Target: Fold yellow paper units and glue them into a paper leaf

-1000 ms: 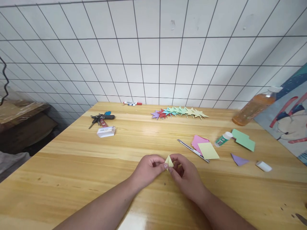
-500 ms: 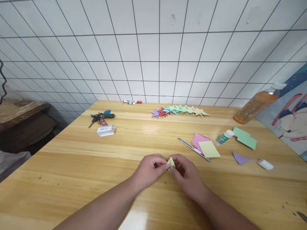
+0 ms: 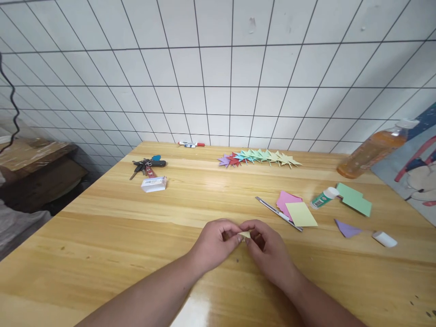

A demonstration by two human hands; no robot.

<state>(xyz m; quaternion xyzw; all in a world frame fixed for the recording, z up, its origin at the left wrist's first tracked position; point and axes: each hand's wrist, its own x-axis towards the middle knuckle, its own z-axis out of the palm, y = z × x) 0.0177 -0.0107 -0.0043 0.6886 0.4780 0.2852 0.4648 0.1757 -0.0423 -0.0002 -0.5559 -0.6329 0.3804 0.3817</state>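
A small piece of folded yellow paper is pinched between my two hands, low in the middle of the view. My left hand grips its left side with thumb and fingers. On the right side, my right hand holds it the same way, the fingertips of both hands nearly meeting. Much of the paper is hidden by the fingers. To the right of my right hand lie a yellow paper square, some pink paper and a utility knife.
A row of folded paper stars lies near the wall. Rightward are a glue stick, green paper, a purple paper triangle, a white cap and a bottle. Keys, a white box and a marker sit leftward.
The yellow paper's raised point has gone down, and it now shows as a flatter, lower shape between my fingers. The whole view has shifted slightly; my hands keep their hold.
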